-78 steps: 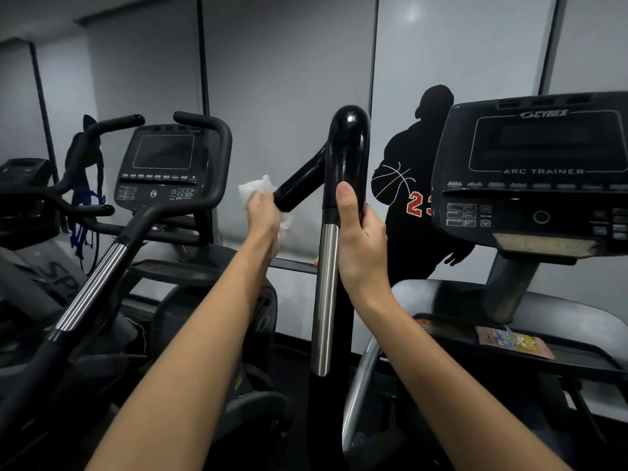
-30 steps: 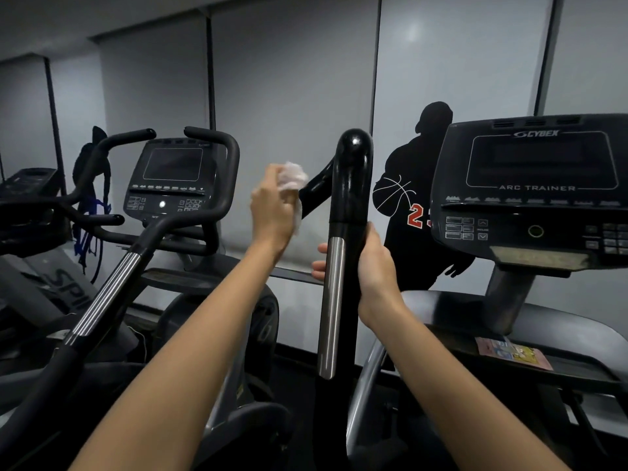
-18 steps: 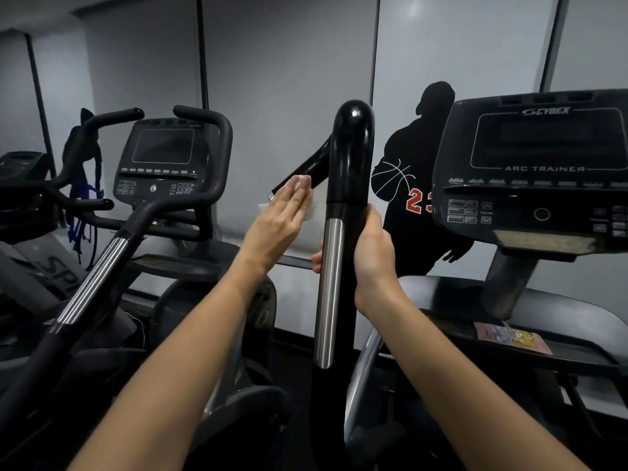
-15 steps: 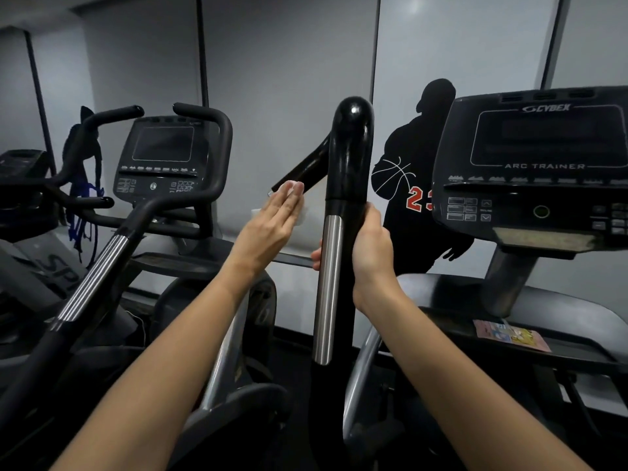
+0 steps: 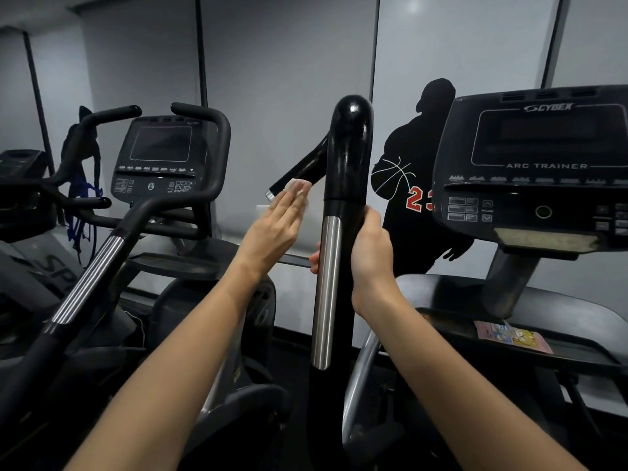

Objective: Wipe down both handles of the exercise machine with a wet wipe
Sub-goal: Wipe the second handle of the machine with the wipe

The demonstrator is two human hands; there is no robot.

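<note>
Two risks are standing out to me from here. One is the wipe (image 5: pixel 296 189) slipping free: my left hand (image 5: pixel 273 229) is lying flat with its fingers (image 5: pixel 289 202) stretched out straight, not curled, so the wipe is only being pressed by the fingertips against the underside of the side grip (image 5: pixel 299 168), and a stroke toward the grip's free end could let it slide off and drop between the machines. The other is the grip being only half cleaned, since a flat hand is reaching one face of a round bar and its far side is going untouched. The wipe is showing as a small pale bunch at the tips of those fingers, touching the grip just short of its metal end cap, with most of it hidden behind the hand. My right hand (image 5: pixel 368 256) is clenching around the upright handle (image 5: pixel 350 154), just below its glossy black top and beside the steel strip (image 5: pixel 328 290), its fingertips wrapping out of sight to the far side; it is holding no wipe, and I am judging it to be steadying the bar. I am seeing no second handle of this machine in view, so that one looks yet to be reached.
</note>
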